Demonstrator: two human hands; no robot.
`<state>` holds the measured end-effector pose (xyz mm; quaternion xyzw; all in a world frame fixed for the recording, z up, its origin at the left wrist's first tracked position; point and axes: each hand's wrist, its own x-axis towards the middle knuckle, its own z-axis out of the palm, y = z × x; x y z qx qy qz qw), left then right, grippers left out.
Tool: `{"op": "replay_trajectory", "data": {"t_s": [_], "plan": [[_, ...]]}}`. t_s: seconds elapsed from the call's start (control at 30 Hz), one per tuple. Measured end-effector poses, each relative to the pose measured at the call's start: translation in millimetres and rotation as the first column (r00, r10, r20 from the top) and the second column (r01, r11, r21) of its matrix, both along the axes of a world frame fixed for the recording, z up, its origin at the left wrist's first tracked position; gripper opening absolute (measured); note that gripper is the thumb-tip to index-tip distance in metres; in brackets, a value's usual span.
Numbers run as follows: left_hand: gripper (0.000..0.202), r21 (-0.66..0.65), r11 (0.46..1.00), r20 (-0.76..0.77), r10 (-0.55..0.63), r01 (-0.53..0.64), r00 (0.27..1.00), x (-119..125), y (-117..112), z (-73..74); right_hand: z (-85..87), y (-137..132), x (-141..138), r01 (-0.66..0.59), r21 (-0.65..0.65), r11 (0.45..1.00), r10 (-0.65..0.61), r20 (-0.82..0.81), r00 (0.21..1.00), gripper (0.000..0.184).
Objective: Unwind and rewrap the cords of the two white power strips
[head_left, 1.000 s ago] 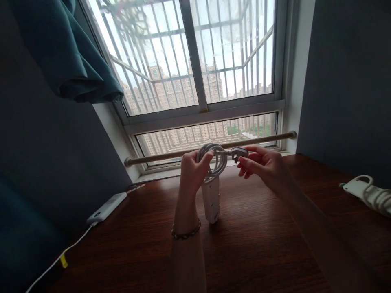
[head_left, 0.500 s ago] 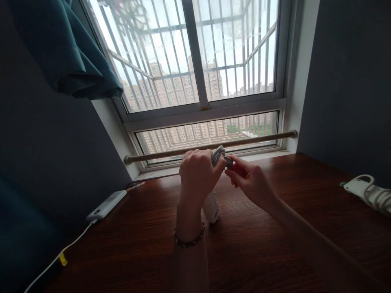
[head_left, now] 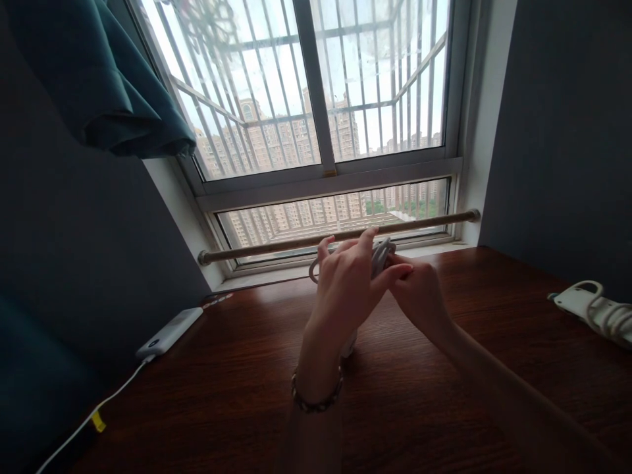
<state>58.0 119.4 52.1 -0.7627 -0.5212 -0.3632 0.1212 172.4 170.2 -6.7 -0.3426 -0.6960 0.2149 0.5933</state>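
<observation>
Above the dark wooden table [head_left: 444,395], my left hand [head_left: 348,289] wraps round a coil of grey-white cable [head_left: 381,253] and covers most of it. The white power strip [head_left: 348,345] that the cable belongs to hangs below, with only its lower end showing under my wrist. My right hand [head_left: 419,293] sits just behind and to the right, its fingers closed against the coil; the plug it held earlier is hidden. A beaded bracelet is on my left wrist.
A white power bank [head_left: 170,331] with a white lead lies at the table's left edge. A second white power strip with coiled cable [head_left: 590,306] lies at the right edge. A metal rod [head_left: 276,243] spans the window sill. A teal curtain [head_left: 99,85] hangs upper left.
My left hand has turned over and moved right, now covering the coil and most of the strip. My right hand brought the plug in against the coil, where it is now hidden.
</observation>
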Motion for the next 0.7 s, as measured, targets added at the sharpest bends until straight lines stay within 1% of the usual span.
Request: {"op": "replay_trajectory", "data": {"t_s": [0.03, 0.07, 0.1, 0.13, 0.17, 0.2, 0.23, 0.27, 0.3, 0.33, 0.37, 0.43, 0.53, 0.6, 0.63, 0.7], "plan": [[0.046, -0.013, 0.999, -0.009, -0.045, 0.045, 0.999, 1.6, -0.1, -0.9, 0.0, 2.7, 1.6, 0.031, 0.014, 0.999, -0.031, 0.025, 0.999, 0.024], [0.046, -0.023, 0.997, -0.002, -0.080, 0.080, 0.997, 2.8, -0.1, -1.7, 0.8, 4.8, 3.2, 0.000, -0.004, 1.000, 0.000, 0.017, 1.000, 0.022], [0.045, -0.028, 0.995, 0.017, -0.100, 0.100, 0.995, 3.4, 0.1, -2.4, 2.5, 6.2, 4.4, -0.092, -0.055, 0.994, 0.091, -0.023, 0.996, 0.017], [0.045, -0.029, 0.994, 0.039, -0.107, 0.108, 0.994, 3.4, 0.3, -3.0, 5.0, 6.4, 5.4, -0.226, -0.115, 0.967, 0.218, -0.083, 0.972, 0.014], [0.045, -0.033, 0.994, 0.058, -0.106, 0.108, 0.993, 3.0, 0.7, -3.3, 8.0, 5.7, 6.0, -0.379, -0.164, 0.911, 0.357, -0.148, 0.922, 0.016], [0.045, -0.045, 0.993, 0.074, -0.104, 0.107, 0.992, 2.3, 1.2, -3.4, 11.2, 4.2, 6.1, -0.520, -0.196, 0.831, 0.483, -0.210, 0.850, 0.023], [0.045, -0.065, 0.992, 0.086, -0.103, 0.109, 0.991, 1.3, 1.7, -3.3, 14.0, 2.2, 5.9, -0.622, -0.208, 0.755, 0.569, -0.264, 0.779, 0.028], [0.046, -0.085, 0.990, 0.093, -0.106, 0.114, 0.990, 0.5, 2.2, -3.1, 15.9, 0.4, 5.1, -0.682, -0.213, 0.699, 0.616, -0.305, 0.726, 0.034], [0.046, -0.104, 0.987, 0.098, -0.113, 0.123, 0.989, -0.2, 2.5, -2.7, 16.8, -1.0, 3.9, -0.707, -0.215, 0.674, 0.626, -0.342, 0.701, 0.039], [0.045, -0.120, 0.984, 0.101, -0.122, 0.133, 0.987, -0.5, 2.6, -2.2, 16.4, -1.7, 2.2, -0.704, -0.211, 0.678, 0.606, -0.381, 0.698, 0.043], [0.045, -0.130, 0.981, 0.102, -0.133, 0.146, 0.986, -0.4, 2.6, -1.6, 14.9, -1.6, 0.2, -0.682, -0.208, 0.701, 0.565, -0.422, 0.709, 0.046], [0.042, -0.136, 0.974, 0.104, -0.169, 0.183, 0.980, 1.2, 2.2, -1.0, 9.5, 0.2, -4.5, -0.611, -0.190, 0.769, 0.465, -0.490, 0.738, 0.049], [0.038, -0.114, 0.953, 0.147, -0.262, 0.280, 0.954, 6.5, 2.7, -2.2, 1.2, 3.7, -10.4, -0.517, -0.118, 0.848, 0.368, -0.570, 0.734, 0.046], [0.036, -0.099, 0.937, 0.184, -0.314, 0.336, 0.931, 10.2, 5.3, -4.9, -1.3, 4.9, -12.0, -0.479, -0.115, 0.870, 0.310, -0.628, 0.714, 0.043], [0.038, -0.100, 0.925, 0.211, -0.340, 0.366, 0.917, 11.4, 7.4, -6.6, -1.3, 5.2, -11.9, -0.479, -0.116, 0.870, 0.290, -0.665, 0.688, 0.041], [0.043, -0.102, 0.895, 0.269, -0.396, 0.435, 0.878, 11.7, 12.6, -10.1, 0.5, 6.1, -10.3, -0.511, -0.094, 0.854, 0.281, -0.744, 0.606, 0.038]]}}
